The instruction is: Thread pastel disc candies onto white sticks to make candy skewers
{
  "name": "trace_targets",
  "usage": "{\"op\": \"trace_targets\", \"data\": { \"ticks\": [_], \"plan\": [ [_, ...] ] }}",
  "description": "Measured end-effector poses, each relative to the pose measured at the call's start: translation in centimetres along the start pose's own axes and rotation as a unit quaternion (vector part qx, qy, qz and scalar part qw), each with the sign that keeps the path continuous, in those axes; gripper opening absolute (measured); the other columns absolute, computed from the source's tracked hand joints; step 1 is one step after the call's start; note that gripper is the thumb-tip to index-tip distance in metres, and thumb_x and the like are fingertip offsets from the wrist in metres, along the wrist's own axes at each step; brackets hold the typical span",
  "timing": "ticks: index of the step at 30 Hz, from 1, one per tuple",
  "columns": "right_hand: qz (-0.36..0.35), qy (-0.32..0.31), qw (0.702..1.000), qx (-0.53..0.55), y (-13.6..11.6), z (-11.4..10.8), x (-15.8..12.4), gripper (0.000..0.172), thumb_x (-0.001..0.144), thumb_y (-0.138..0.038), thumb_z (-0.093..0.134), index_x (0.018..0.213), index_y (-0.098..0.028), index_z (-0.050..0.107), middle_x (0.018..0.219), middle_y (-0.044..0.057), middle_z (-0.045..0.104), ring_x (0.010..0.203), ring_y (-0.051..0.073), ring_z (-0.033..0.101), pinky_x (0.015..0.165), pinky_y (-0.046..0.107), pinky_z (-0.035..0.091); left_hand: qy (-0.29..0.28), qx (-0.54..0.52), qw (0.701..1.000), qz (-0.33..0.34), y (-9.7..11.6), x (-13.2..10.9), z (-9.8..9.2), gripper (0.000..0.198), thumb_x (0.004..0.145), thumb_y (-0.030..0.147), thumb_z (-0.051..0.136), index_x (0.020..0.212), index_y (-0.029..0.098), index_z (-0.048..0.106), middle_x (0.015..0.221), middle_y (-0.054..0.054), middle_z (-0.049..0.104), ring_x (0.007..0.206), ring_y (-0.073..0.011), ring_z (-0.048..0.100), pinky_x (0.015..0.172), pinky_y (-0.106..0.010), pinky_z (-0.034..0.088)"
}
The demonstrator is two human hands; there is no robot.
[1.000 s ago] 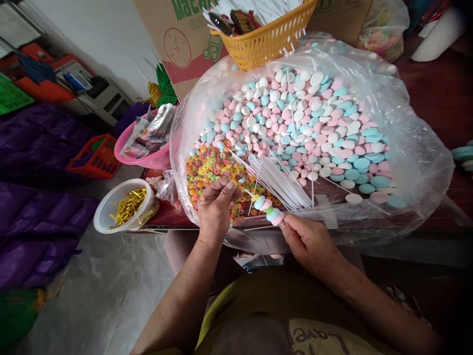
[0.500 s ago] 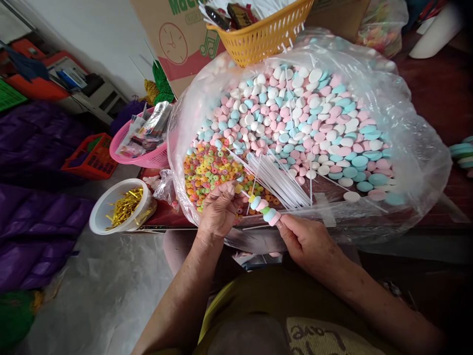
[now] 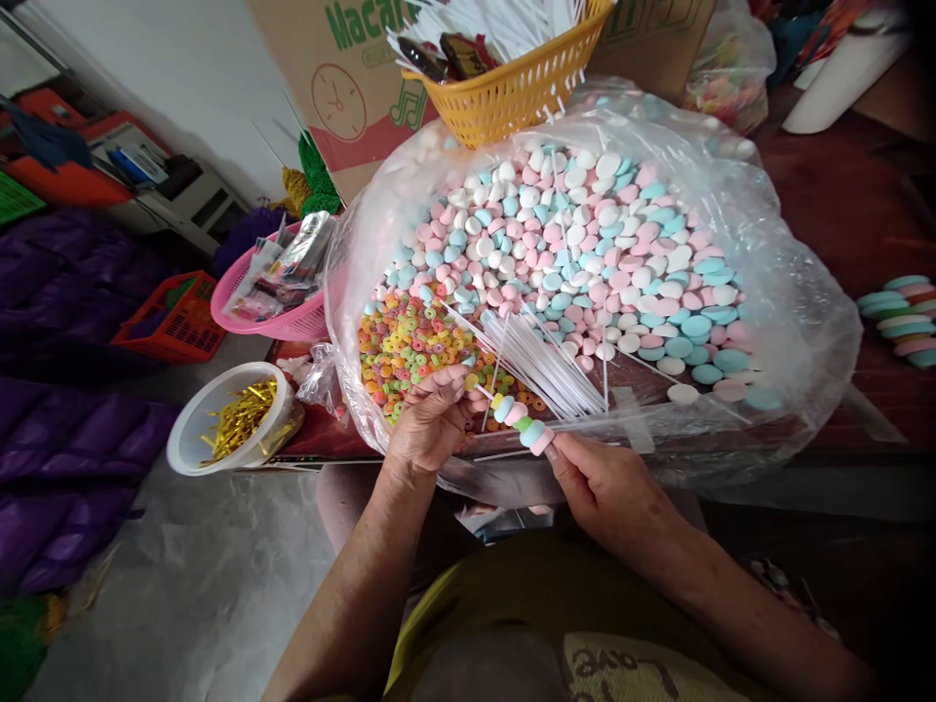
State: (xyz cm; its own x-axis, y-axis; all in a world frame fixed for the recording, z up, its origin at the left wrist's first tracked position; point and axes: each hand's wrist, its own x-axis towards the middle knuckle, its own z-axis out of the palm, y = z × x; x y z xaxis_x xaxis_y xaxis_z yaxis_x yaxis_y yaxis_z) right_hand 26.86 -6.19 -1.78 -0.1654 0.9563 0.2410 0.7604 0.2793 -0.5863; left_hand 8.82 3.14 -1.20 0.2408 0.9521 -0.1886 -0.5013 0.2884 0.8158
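My right hand (image 3: pixel 604 478) grips the lower end of a stick threaded with pink, blue, green and yellow candies (image 3: pixel 521 422). The stick slants up to the left, its bare tip close to my left hand (image 3: pixel 431 414). Between the fingertips of my left hand is a small yellow ring candy (image 3: pixel 470 382), at the stick's tip; whether the stick passes through it I cannot tell. Ring candies (image 3: pixel 409 341) lie just beyond my left hand. White sticks (image 3: pixel 545 366) lie beside them, with a heap of pink, blue and white candies (image 3: pixel 577 234) behind.
Clear plastic sheeting (image 3: pixel 797 322) surrounds the candies. A yellow basket (image 3: pixel 512 97) stands at the back, a pink basket (image 3: pixel 296 327) at the left. Nearer left is a white tub (image 3: pixel 182 424) of gold ties. Stacked candies (image 3: pixel 903 317) lie at the far right.
The view has shifted slightly, showing more of the stacked candies at the right. Both hands keep their grips, and the stick's bare tip remains close to the yellow ring.
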Motion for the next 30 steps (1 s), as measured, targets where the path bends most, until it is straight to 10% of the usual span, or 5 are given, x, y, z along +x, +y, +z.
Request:
{"op": "trace_targets", "data": {
  "ticks": [24,30],
  "plan": [
    [0.030,-0.034,0.999,0.022,0.3,0.2,-0.1,0.022,0.087,-0.019,0.035,0.068,-0.019,0.047,0.062,0.002,0.054,0.056,0.013,0.047,0.055,0.026,0.030,-0.050,0.067,0.996,-0.043,-0.6,-0.3,1.4,0.032,0.058,0.018,0.077,0.089,0.019,0.067,0.071,0.000,0.064,0.056,-0.0080,0.055,0.051,-0.020,0.045],
    [0.111,0.101,0.976,0.161,4.0,-1.3,-1.1,0.024,0.086,-0.029,0.043,0.065,-0.018,0.048,0.057,-0.002,0.048,0.054,0.011,0.043,0.053,0.022,0.034,-0.067,0.229,0.971,0.009,-1.8,1.3,5.7,0.049,0.062,0.026,0.076,0.107,0.020,0.060,0.090,-0.004,0.065,0.074,-0.0130,0.059,0.067,-0.025,0.047]
  ]
}}
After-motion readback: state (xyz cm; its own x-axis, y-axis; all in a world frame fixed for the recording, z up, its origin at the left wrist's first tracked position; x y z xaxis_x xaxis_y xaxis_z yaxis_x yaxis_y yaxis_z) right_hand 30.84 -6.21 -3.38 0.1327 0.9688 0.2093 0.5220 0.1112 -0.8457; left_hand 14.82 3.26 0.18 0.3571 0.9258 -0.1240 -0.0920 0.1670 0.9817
